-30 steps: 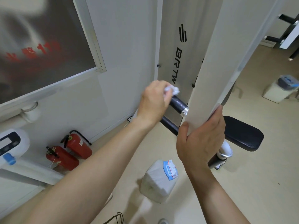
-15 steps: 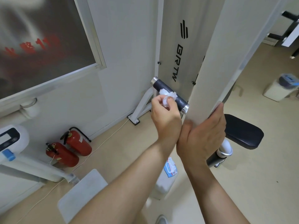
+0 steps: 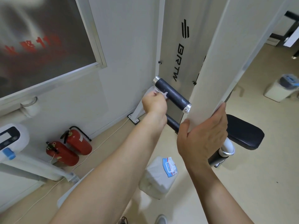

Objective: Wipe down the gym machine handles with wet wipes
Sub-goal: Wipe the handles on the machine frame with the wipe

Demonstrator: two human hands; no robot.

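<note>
I see my left hand [image 3: 154, 103] curled around a crumpled white wipe [image 3: 163, 94], pressing it against the near side of the black handle [image 3: 174, 94], closer to its capped free end than to the frame. The wipe pokes out past my fingers onto the grip. My right hand [image 3: 203, 136] clasps the lower end of the white bar [image 3: 226, 62]. The wipe pack [image 3: 159, 175] sits on the floor between my forearms.

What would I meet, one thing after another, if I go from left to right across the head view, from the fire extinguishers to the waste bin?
red fire extinguishers → left hand holding the wet wipe → right hand gripping the white beam → black seat pad → waste bin
</note>
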